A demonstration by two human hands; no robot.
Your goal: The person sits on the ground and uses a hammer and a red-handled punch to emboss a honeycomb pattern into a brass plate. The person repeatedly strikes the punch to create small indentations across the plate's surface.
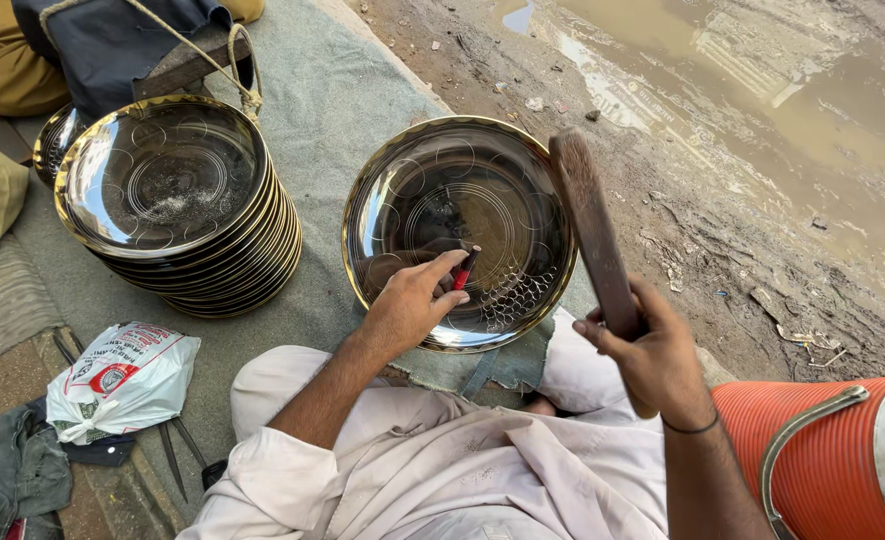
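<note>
Two surfaces split the view: a grey-green cloth mat [337, 90] spread across the left and centre, and wet, muddy ground [682, 190] with a brown puddle [762, 90] filling the upper right. One round metal tray [459, 232] with a gold rim lies at the frame's centre, on the mat and a scrap of denim [492, 365] at its lower edge; engraved circles and a scale-like pattern mark its face. Over the tray's lower left, the left hand [409, 305] has its fingers pinched together on a small red-tipped punch [465, 268], whose tip meets the tray's surface. At centre right, the right hand [652, 355] has its fingers wrapped tight around a long wooden mallet [592, 235], which is raised at a slant above the tray's right rim. At the upper left, well apart from the worked tray, stands a stack of matching trays [177, 205], with a rope [212, 55] and dark cloth behind it. A white plastic bag [122, 380] and thin metal tools [174, 455] lie at the lower left. An orange ribbed cooler [827, 455] crowds the lower right corner, just beside the right forearm. Open mat remains between the stack and the tray; the mat's edge runs diagonally just above the tray.
</note>
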